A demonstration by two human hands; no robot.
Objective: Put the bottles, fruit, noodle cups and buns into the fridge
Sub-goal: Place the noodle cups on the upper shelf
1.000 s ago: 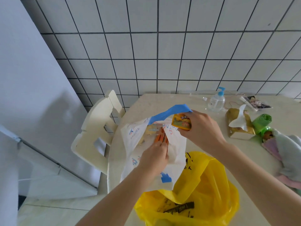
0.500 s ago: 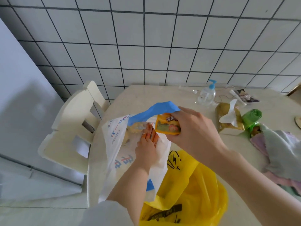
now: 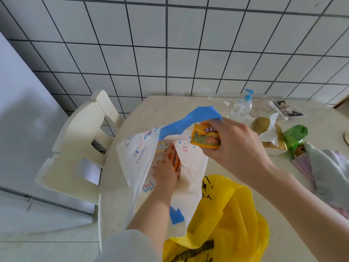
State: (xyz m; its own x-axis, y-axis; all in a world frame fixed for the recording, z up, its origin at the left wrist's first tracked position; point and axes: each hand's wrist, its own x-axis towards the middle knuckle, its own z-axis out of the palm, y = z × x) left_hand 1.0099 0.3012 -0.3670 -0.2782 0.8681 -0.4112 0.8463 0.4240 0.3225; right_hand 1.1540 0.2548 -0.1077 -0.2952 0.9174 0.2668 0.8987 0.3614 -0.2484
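A white plastic bag (image 3: pixel 139 156) with blue print and a blue handle lies open on the beige table (image 3: pixel 158 112). My right hand (image 3: pixel 236 148) grips a small orange-yellow snack packet (image 3: pixel 205 138) together with the bag's blue handle, lifting it above the bag's mouth. My left hand (image 3: pixel 165 172) reaches inside the bag, fingers on an orange packet (image 3: pixel 174 157); whether it grips it is unclear. A yellow plastic bag (image 3: pixel 232 220) sits right in front of me, its contents hidden.
A cream chair (image 3: pixel 75 148) stands at the table's left side, beside a white fridge wall (image 3: pixel 24 120). A pump bottle (image 3: pixel 242 107), a gold tissue pack (image 3: pixel 268 131), a green bag roll (image 3: pixel 295 134) and a wrapped doll (image 3: pixel 326 167) sit at the right.
The view has moved closer over the table. My right hand has lifted the packet and blue handle slightly; my left hand stays inside the white bag.
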